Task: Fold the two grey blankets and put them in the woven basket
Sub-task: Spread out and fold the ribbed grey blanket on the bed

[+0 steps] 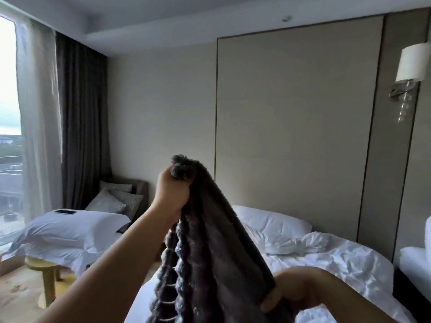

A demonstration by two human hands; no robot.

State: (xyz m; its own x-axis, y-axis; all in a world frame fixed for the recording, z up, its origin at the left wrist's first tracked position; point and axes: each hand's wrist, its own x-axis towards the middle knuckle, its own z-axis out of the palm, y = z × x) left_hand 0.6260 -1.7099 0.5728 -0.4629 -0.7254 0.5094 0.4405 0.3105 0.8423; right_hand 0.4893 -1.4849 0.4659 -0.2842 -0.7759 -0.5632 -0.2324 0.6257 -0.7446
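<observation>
hotel bedroom seen from the head camera, read left to right. far left: window with daylight, a sheer curtain and a dark curtain beside it. below them, folded white bedding lies over a wooden stool, with a dark phone flat on top; behind it, pale cushions lean on a sofa in the corner. centre: left hand, arm raised, fist closed round the bunched top corner of the grey blanket, which hangs from it in vertical folds, ribbed side to the left, smooth side to the right, above the bed. lower right of centre: right hand, fingers curled over the blanket's right edge and gripping it lower down. right: rumpled white sheets and a pillow against a beige wall panel; a shaded wall lamp is mounted at far right.
</observation>
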